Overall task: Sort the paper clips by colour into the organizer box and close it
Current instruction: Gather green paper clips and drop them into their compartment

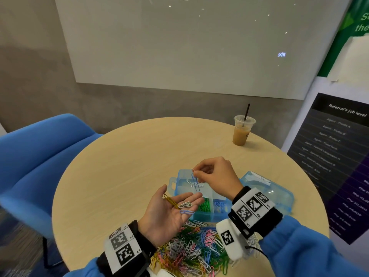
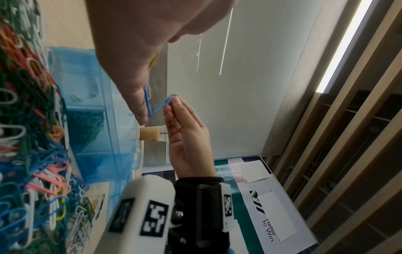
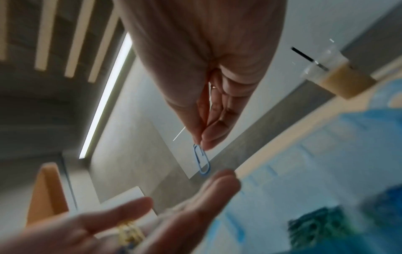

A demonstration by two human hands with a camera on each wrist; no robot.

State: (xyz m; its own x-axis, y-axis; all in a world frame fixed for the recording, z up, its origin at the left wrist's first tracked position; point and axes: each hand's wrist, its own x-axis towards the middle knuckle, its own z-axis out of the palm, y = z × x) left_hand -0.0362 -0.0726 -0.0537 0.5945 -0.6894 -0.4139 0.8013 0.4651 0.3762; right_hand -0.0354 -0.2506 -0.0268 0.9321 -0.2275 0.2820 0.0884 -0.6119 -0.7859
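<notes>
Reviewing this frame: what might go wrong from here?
The right hand pinches a blue wire paper clip by its tip above the translucent blue organizer box, over the white clips' compartment; dropped, it would likely missort. Loose clips on the flat left hand could slide off.

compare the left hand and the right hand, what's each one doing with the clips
The left hand lies open, palm up, with yellow, white and blue clips resting loose on it. The right hand is raised over the organizer box, fingers curled, pinching one blue paper clip that hangs down. Both wear tagged wristbands.
</notes>
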